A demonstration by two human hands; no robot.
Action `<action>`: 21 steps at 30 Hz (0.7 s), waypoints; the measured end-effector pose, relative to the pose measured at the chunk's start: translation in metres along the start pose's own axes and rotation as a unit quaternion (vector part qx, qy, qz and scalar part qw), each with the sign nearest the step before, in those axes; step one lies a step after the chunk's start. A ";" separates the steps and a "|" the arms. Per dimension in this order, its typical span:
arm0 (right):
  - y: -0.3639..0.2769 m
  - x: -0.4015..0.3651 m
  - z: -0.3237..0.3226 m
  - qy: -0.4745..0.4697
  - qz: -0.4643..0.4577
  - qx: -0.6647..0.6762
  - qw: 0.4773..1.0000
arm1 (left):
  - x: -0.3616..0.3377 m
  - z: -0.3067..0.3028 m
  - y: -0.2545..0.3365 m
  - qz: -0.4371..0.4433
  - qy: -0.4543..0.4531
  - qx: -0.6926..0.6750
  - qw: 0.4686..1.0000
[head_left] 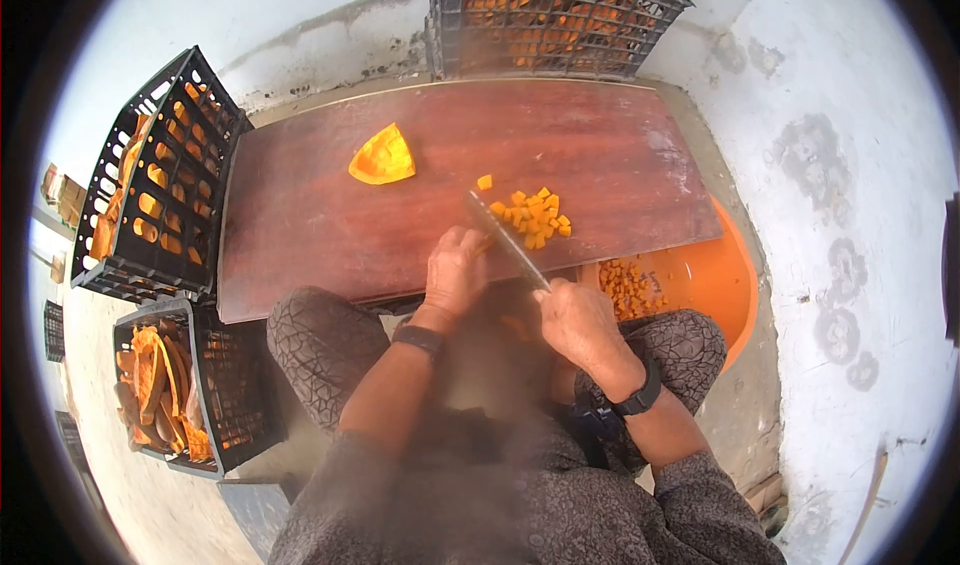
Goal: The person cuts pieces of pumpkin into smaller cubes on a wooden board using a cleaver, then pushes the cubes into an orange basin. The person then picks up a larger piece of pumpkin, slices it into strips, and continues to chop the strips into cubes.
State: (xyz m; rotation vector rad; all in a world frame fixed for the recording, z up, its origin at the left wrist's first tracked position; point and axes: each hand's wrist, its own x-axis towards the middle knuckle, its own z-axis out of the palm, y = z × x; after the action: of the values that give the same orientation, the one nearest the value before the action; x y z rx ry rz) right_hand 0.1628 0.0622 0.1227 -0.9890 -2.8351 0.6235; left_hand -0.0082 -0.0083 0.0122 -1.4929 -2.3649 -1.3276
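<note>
My right hand is wrapped round the handle of a knife, its blade slanting up and left over the dark red board. Curled at the board's near edge, my left hand is close to the blade; a bit of orange pumpkin shows at its fingertips, mostly hidden. Just right of the blade lies a small heap of pumpkin cubes. One loose cube sits above the knife tip. A larger pumpkin wedge rests farther back on the board.
An orange tub holding diced pumpkin stands below the board's right end. Black crates with pumpkin pieces stand at the back and left. A lower crate holds long pumpkin slices. A white wall rises at right.
</note>
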 end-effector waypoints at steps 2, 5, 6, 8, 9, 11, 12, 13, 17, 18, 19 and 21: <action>-0.002 0.001 0.000 -0.003 0.008 -0.012 1.000 | 0.000 0.001 -0.001 0.005 0.005 -0.003 1.000; -0.004 0.004 0.001 -0.020 0.007 -0.024 0.999 | 0.000 0.003 -0.004 -0.001 -0.009 0.005 1.000; -0.006 0.006 0.001 -0.026 0.006 -0.014 1.000 | 0.000 0.003 -0.005 0.000 -0.010 0.005 1.000; -0.006 0.013 0.003 -0.032 0.004 -0.006 0.999 | 0.000 0.002 -0.004 0.000 -0.011 0.006 1.000; -0.004 0.019 0.008 -0.035 -0.003 -0.006 0.999 | 0.001 0.001 -0.002 0.003 -0.011 0.004 1.000; -0.002 0.028 0.017 -0.038 -0.011 -0.005 0.999 | 0.000 0.003 0.000 0.007 -0.011 0.004 1.000; -0.003 0.031 0.021 -0.034 -0.011 -0.019 0.999 | -0.001 0.004 0.000 0.004 -0.005 0.009 1.000; -0.004 0.033 0.025 -0.029 -0.011 -0.034 0.999 | -0.002 0.005 0.000 0.002 0.001 0.015 1.000; 0.005 0.038 0.036 -0.004 0.003 -0.007 1.000 | -0.004 0.004 -0.004 0.020 -0.001 0.022 1.000; 0.012 0.040 0.039 -0.002 0.000 0.023 1.000 | -0.005 0.004 -0.005 0.022 0.002 0.013 1.000; 0.018 0.040 0.041 0.001 -0.002 0.053 0.999 | -0.006 0.003 -0.006 0.024 0.006 0.005 1.000; 0.024 0.039 0.039 0.019 0.000 0.068 0.998 | -0.005 -0.001 -0.005 0.036 0.001 -0.006 0.999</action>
State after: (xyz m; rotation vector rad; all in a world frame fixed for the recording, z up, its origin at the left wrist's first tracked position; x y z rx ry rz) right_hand 0.1384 0.0893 0.0746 -0.9672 -2.7179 0.7759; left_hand -0.0100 -0.0139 0.0074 -1.5634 -2.2822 -1.3289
